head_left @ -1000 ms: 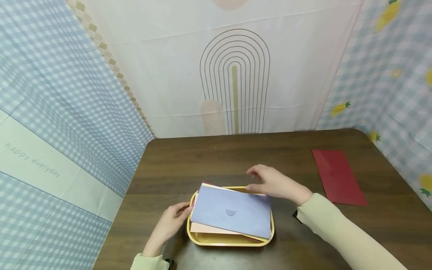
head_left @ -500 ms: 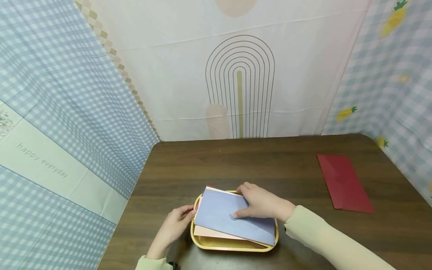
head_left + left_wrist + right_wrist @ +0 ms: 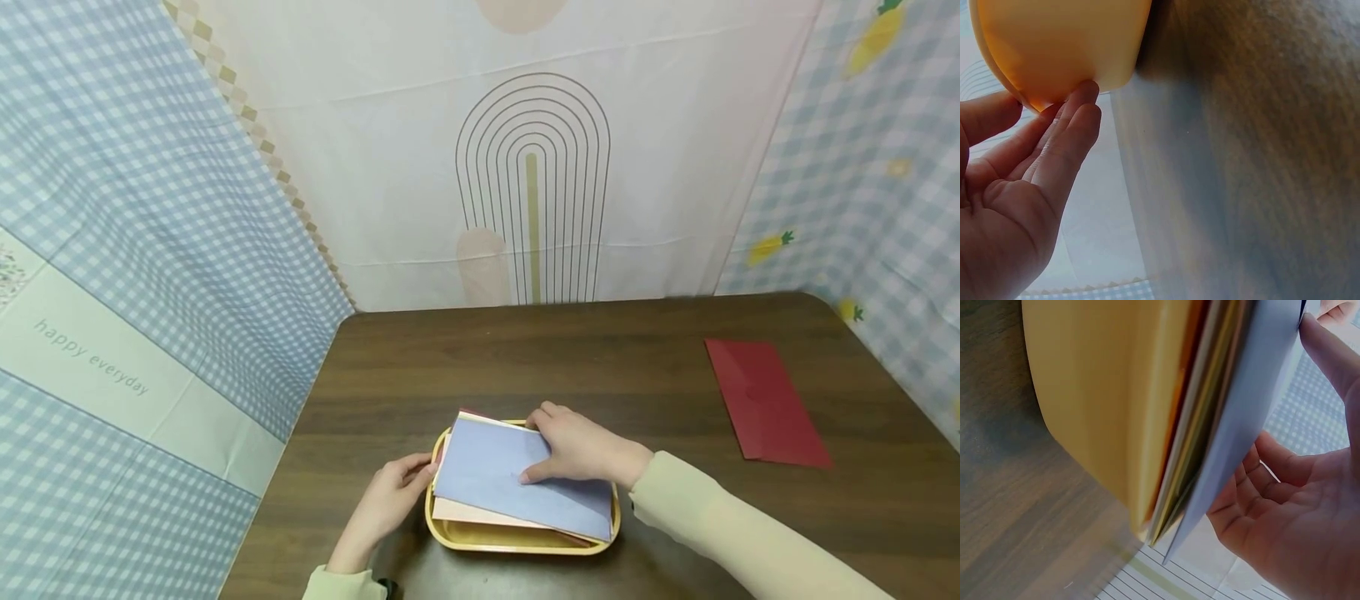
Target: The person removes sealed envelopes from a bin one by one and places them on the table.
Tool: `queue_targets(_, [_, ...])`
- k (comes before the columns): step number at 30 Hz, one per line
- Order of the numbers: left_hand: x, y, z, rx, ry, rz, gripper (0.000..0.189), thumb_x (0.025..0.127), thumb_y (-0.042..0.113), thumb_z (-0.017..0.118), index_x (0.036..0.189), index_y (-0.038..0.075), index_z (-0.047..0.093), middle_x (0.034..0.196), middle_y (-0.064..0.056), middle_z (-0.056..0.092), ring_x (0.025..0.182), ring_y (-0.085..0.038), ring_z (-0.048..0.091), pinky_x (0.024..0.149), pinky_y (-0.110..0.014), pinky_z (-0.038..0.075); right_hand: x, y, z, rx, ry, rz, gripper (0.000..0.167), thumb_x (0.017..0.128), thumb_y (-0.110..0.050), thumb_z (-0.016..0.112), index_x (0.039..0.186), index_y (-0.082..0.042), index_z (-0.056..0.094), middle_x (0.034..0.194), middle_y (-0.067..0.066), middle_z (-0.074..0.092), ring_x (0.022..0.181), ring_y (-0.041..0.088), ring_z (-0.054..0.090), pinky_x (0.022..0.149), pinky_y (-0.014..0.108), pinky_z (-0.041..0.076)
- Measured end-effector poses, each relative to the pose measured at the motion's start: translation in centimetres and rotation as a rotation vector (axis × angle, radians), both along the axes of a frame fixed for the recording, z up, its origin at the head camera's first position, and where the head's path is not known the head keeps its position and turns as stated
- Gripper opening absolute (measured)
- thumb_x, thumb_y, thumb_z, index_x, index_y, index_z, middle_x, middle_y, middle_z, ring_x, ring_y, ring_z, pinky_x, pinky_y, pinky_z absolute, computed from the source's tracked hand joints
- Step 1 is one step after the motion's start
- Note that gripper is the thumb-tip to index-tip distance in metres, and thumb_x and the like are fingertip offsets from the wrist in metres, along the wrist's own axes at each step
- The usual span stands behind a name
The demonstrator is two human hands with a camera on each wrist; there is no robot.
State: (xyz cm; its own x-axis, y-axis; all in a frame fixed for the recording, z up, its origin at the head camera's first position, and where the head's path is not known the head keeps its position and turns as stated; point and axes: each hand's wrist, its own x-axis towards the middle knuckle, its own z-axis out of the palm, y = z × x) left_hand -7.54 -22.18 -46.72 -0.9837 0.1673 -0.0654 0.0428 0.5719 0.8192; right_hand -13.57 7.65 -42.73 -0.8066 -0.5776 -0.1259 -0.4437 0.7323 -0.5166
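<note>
A yellow tray (image 3: 517,548) holds a stack of envelopes, with a blue envelope (image 3: 487,471) lying askew on top. Below it a pale peach envelope (image 3: 480,512) and other coloured edges show. My left hand (image 3: 390,500) pinches the tray's left rim, thumb at the lip and fingers against the outer wall in the left wrist view. My right hand (image 3: 581,446) grips the blue envelope, thumb on its middle by the flap and fingers over its far long edge. In the right wrist view, the blue envelope (image 3: 1235,419) stands slightly apart from the layered edges below.
A red envelope (image 3: 768,404) lies flat on the brown wooden table (image 3: 420,358) to the right. Patterned cloths hang around the table: a white one (image 3: 375,192) behind and blue checked ones (image 3: 187,208) at the sides.
My right hand has come down from above the tray's far edge onto the blue envelope and taken hold of it. The left hand stays on the rim. The head view has shifted slightly.
</note>
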Motion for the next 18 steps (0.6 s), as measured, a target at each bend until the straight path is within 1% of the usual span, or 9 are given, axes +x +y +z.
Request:
queue_targets(10, [-0.06,0.04,0.05,0.005,0.002,0.000,0.039,0.103,0.023,0.061,0.124,-0.009,0.065,0.118,-0.022,0.069,0.110,-0.035,0.067,0.091,-0.044,0.056,-0.35,-0.16,0.25,0.011,-0.012,-0.005,0.071,0.076,-0.048,0.087,0.124,-0.002,0.062,0.111,0.005,0.060,0.101,0.022,0.058,0.092,0.043,0.050])
queue_targets(18, [0.00,0.01,-0.10,0.010,0.013,-0.004,0.038,0.103,0.023,0.061,0.124,-0.009,0.065,0.116,-0.022,0.069,0.109,-0.035,0.068,0.090,-0.043,0.056,-0.49,-0.24,0.37,0.015,0.012,0.003,0.067,0.077,-0.046,0.087,0.120,-0.001,0.063,0.110,0.006,0.061,0.101,0.023,0.060,0.092,0.042,0.051])
